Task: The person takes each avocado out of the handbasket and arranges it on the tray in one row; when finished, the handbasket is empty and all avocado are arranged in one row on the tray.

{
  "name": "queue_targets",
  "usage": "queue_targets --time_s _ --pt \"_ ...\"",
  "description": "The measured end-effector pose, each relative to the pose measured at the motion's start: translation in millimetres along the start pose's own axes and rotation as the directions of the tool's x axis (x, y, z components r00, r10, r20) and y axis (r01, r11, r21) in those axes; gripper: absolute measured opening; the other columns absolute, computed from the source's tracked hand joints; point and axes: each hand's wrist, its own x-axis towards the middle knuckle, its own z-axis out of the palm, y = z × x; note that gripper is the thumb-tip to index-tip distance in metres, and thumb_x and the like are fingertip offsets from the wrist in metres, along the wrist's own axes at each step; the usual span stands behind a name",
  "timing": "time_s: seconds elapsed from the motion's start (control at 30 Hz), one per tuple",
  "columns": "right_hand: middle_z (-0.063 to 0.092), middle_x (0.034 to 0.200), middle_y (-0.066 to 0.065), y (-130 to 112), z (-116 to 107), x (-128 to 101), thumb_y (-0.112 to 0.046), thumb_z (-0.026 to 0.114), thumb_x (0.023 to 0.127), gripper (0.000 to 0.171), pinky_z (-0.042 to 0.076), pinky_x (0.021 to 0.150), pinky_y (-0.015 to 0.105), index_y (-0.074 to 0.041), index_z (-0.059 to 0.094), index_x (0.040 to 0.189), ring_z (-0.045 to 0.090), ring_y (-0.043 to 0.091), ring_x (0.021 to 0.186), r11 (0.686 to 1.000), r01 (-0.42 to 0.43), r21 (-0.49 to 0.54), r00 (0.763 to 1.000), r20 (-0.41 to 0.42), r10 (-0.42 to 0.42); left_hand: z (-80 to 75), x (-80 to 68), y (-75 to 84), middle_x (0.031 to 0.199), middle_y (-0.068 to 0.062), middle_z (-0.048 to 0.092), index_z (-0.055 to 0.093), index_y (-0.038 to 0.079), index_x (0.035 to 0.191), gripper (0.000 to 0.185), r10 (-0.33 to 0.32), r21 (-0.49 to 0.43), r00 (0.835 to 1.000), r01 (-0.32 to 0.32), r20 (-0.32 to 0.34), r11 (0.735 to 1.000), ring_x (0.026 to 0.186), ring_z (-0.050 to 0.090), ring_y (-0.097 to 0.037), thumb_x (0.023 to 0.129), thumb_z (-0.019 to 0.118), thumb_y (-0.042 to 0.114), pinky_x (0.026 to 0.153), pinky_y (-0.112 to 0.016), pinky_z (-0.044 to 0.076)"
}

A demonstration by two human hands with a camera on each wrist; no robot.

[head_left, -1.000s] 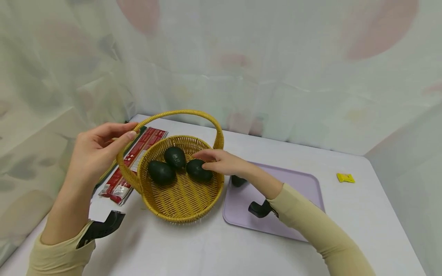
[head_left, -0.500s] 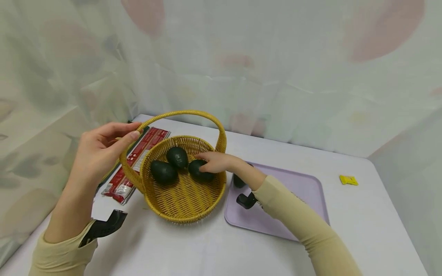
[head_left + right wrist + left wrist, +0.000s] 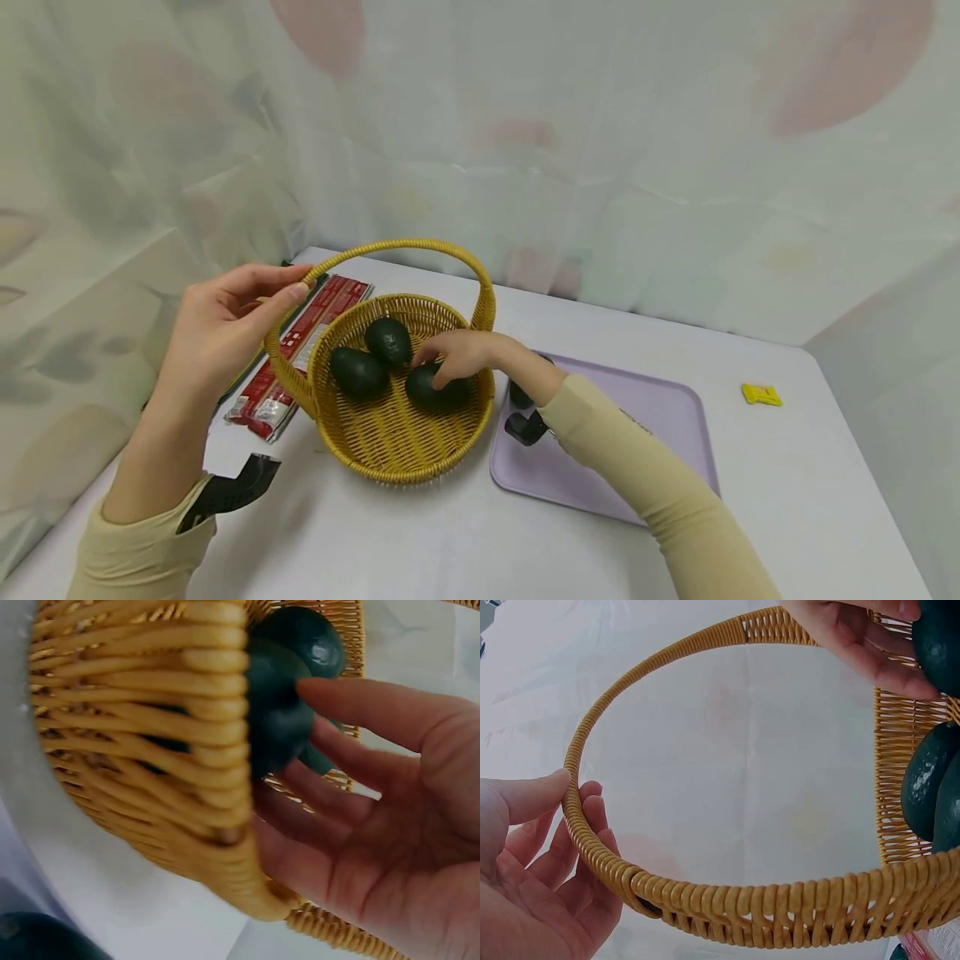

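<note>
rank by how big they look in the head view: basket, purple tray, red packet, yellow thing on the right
1. Basket and purple tray: look about alike; the sleeve hides part of the tray and the basket's handle adds height, so I won't rank them.
2. Red packet, partly behind the basket.
3. Yellow thing, by far the smallest.

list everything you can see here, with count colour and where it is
basket: 1, yellow wicker with a hoop handle, on the table left of the tray
avocados: 3 in the basket, dark green; a fourth dark one on the tray beside the basket
tray: 1, lilac, right of the basket
packets: red, long, flat on the table behind the basket on its left; count unclear
yellow item: 1, small, far right on the table
table: 1, white
curtain: pale, patterned, behind the table
left hand: holds the basket handle
right hand: in the basket, fingers around the nearest avocado
</note>
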Motion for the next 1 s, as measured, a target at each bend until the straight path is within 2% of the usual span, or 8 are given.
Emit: queue_targets --time_s 0.1,0.2,0.37,0.5,0.73,1.0 --pt "0.049 0.14 0.01 -3 -3 2 -0.009 0.064 0.092 0.048 0.049 0.093 0.037 -0.011 0.053 0.138 0.053 0.02 0.114 1.0 -0.005 0.015 0.995 0.096 0.004 0.4 -0.2 0.4 0.102 0.014 0.069 0.071 0.012 0.118 0.033 -0.004 -0.003 1.0 0.004 -0.003 1.0 0.09 0.058 -0.016 0.094 0.065 0.033 0.067 -0.013 0.05" --pt "0.049 0.137 0.01 -7 -5 5 -0.01 0.067 0.09 0.051 0.053 0.087 0.044 -0.011 0.052 0.139 0.055 0.018 0.104 0.999 -0.021 0.047 0.978 0.209 0.011 0.3 -0.3 0.7 0.102 0.014 0.069 0.071 0.012 0.118 0.033 -0.004 -0.004 1.0 0.004 -0.005 1.0 0.09 0.058 -0.017 0.094 0.066 0.033 0.066 -0.014 0.049" --pt "0.052 0.131 0.003 -17 -4 12 -0.01 0.072 0.087 0.052 0.054 0.086 0.046 -0.013 0.055 0.136 0.055 0.017 0.112 0.998 -0.045 0.042 0.939 0.342 0.028 -0.1 -0.6 2.3 0.101 0.014 0.069 0.071 0.011 0.118 0.032 0.003 -0.008 1.0 -0.004 -0.005 1.0 0.089 0.059 -0.017 0.094 0.066 0.032 0.066 -0.014 0.049" --pt "0.053 0.126 -0.002 -23 -4 17 -0.011 0.074 0.086 0.047 0.056 0.083 0.043 -0.017 0.06 0.13 0.054 0.014 0.113 0.998 -0.059 0.014 0.917 0.396 0.049 -0.6 -1.0 3.4 0.102 0.014 0.069 0.071 0.009 0.117 0.031 0.022 -0.016 1.0 -0.022 -0.006 1.0 0.089 0.06 -0.016 0.094 0.066 0.029 0.067 -0.013 0.05" --pt "0.052 0.124 -0.004 -19 -4 25 -0.01 0.078 0.082 0.048 0.056 0.083 0.039 -0.02 0.062 0.126 0.051 0.008 0.115 0.989 -0.118 0.084 0.862 0.503 0.06 -0.8 -1.5 3.5 0.103 0.014 0.069 0.071 0.009 0.117 0.03 0.031 -0.026 1.0 -0.031 -0.001 0.999 0.09 0.061 -0.014 0.094 0.065 0.028 0.068 -0.013 0.05" --pt "0.051 0.13 -0.008 -11 1 32 -0.014 0.081 0.08 0.056 0.056 0.083 0.041 -0.026 0.059 0.131 0.05 0.006 0.117 0.992 -0.092 0.09 0.817 0.576 0.023 -0.8 -1.5 3.7 0.104 0.012 0.069 0.071 0.01 0.117 0.031 0.015 -0.025 1.0 -0.015 0.005 1.0 0.091 0.061 -0.015 0.094 0.066 0.03 0.068 -0.014 0.05"
